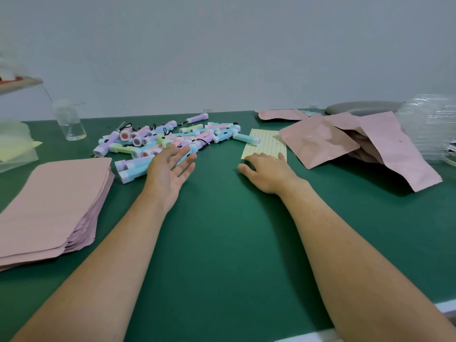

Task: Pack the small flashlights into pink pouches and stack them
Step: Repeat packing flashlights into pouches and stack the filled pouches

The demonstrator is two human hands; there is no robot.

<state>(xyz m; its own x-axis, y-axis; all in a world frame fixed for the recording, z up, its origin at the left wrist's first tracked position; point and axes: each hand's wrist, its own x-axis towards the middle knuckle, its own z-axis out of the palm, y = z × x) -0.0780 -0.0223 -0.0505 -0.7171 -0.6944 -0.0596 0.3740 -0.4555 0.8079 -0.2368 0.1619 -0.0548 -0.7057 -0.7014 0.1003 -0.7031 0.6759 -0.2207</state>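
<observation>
Two bare forearms reach out over a green desk [222, 243]. The left grip [170, 169] is spread wide with the palm turned inward and the fingers straight. It holds nothing, and its fingertips lie at the near edge of the pile of small flashlights [167, 137]. The right grip [266, 171] lies palm down, fingers loosely bent and clasping nothing, with the fingertips resting on the near edge of one yellow dotted sheet [269, 145].

The pile sits at the far middle of the desk. It holds pastel purple, blue, green and pink torches with black wrist cords, a few dozen at a guess and too tangled for an exact count. Two blue flashlights [130, 169] lie side by side just left of the left grip. One blue flashlight [246, 139] lies across the far end of the dotted sheet. One purple flashlight [197, 118] lies alone beyond the pile.

At the near left is one stack of flat pink pouches [54, 201], many layers deep, their number not countable. At the far right lie at least three loose, crumpled pink pouches [318, 141], overlapping one another.

One clear bottle [70, 124] stands at the far left. Beside it at the left edge lie translucent yellowish sheets [12, 146], and a heap of clear plastic [429, 124] sits at the far right.
</observation>
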